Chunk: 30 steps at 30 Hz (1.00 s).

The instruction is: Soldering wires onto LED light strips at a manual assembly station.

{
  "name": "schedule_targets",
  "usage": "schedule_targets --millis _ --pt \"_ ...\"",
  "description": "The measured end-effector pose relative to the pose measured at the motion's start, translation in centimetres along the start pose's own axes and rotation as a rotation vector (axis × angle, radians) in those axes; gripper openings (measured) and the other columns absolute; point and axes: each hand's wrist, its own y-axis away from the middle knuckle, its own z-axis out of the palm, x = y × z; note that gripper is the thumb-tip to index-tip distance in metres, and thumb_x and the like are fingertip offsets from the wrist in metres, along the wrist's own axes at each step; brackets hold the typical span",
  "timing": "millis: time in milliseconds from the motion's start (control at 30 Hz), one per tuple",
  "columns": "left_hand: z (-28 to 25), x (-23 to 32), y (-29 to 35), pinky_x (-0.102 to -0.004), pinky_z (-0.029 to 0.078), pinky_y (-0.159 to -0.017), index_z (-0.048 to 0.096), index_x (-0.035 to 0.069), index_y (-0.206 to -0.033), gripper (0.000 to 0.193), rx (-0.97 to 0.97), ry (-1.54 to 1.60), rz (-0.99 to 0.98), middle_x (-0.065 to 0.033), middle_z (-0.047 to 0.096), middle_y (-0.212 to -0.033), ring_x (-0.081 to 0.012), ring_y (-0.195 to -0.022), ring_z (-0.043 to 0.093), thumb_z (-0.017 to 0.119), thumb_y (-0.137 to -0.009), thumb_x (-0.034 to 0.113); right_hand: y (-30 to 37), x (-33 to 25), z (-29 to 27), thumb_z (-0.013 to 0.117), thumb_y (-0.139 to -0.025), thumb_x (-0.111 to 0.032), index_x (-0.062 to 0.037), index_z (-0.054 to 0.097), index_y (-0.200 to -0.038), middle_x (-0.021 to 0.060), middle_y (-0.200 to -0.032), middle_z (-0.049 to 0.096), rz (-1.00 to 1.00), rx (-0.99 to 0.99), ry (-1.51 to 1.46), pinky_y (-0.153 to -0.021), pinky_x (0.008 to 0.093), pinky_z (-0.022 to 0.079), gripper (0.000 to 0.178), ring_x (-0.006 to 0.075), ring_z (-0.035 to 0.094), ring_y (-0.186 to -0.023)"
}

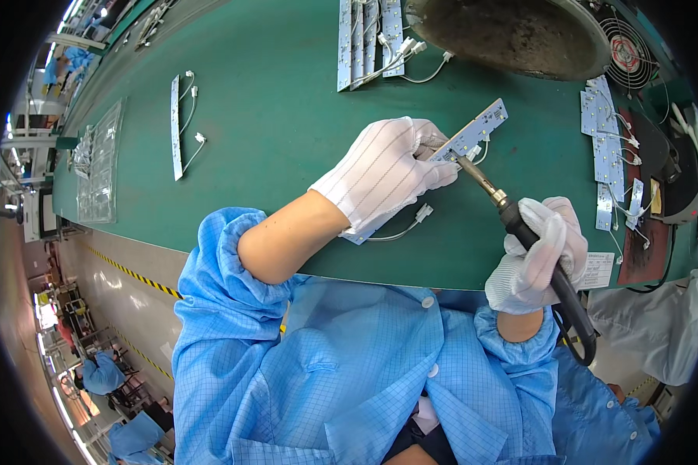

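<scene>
My left hand (392, 170), in a white striped glove, is closed on a narrow white LED strip board (477, 130) that slants up to the right over the green bench. A thin white wire with a plug runs from the board, and its lower end shows below my palm. In my gloved right hand (539, 252) is a soldering iron (487, 184) with a black handle and a metal barrel. Its tip meets or nearly meets the board beside my left fingertips; exact contact is too small to tell.
A single LED strip (176, 128) lies at the left near a clear plastic tray (101, 167). Several strips with wires (368, 46) lie at the back, beside a dark round hood (512, 35) and a fan (627, 53). More boards (603, 132) and a paper label (597, 270) are at right.
</scene>
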Motion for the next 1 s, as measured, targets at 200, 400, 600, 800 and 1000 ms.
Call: schedule_targets --millis 200,400,600,800,1000 --pt "-0.5 0.4 0.1 -0.0297 0.049 -0.066 0.066 -0.004 -0.098 0.038 0.008 0.078 -0.08 -0.0104 0.067 -0.082 -0.0147 -0.07 0.059 0.072 -0.081 0.029 0.6 0.2 -0.2 0.052 -0.099 -0.016 0.0084 0.043 -0.12 0.0188 -0.097 0.052 -0.182 -0.034 0.518 -0.05 0.0335 0.05 0.034 0.0229 0.06 -0.068" --pt "-0.5 0.6 0.2 -0.0303 0.048 -0.068 0.065 -0.004 -0.098 0.039 -0.006 0.078 -0.102 -0.0101 0.066 -0.082 -0.0155 -0.07 0.058 0.073 -0.081 0.03 0.4 -0.3 -0.3 0.056 -0.094 -0.006 0.0084 0.044 -0.118 0.0194 -0.1 0.056 -0.08 -0.081 0.313 -0.058 0.0357 0.05 0.03 0.0244 0.059 -0.07" --pt "-0.5 0.4 0.2 -0.0302 0.048 -0.068 0.066 -0.004 -0.097 0.038 -0.002 0.053 -0.05 -0.0098 0.066 -0.082 -0.0157 -0.071 0.058 0.072 -0.081 0.03 -0.1 -0.4 -0.6 0.056 -0.091 0.0 0.0071 0.047 -0.116 0.0204 -0.095 0.063 -0.032 -0.093 0.169 -0.064 0.037 0.05 0.028 0.0243 0.057 -0.069" --pt "-0.3 0.2 0.1 -0.03 0.048 -0.067 0.066 -0.003 -0.097 0.038 0.01 0.046 -0.047 -0.0098 0.065 -0.079 -0.0159 -0.069 0.058 0.072 -0.081 0.031 -0.3 -0.6 -0.4 0.056 -0.092 -0.004 0.009 0.047 -0.115 0.0197 -0.094 0.061 -0.065 -0.089 0.244 -0.06 0.036 0.05 0.029 0.0239 0.057 -0.067" --pt "-2.8 1.3 0.8 -0.0318 0.05 -0.063 0.068 -0.002 -0.098 0.049 -0.158 -0.282 0.013 -0.0137 0.068 -0.079 -0.0214 -0.066 0.062 0.073 -0.081 0.043 0.4 -0.1 -0.4 0.052 -0.096 -0.008 0.0093 0.047 -0.118 0.0183 -0.094 0.06 -0.03 0.004 0.351 -0.059 0.0351 0.054 0.028 0.0236 0.06 -0.07"
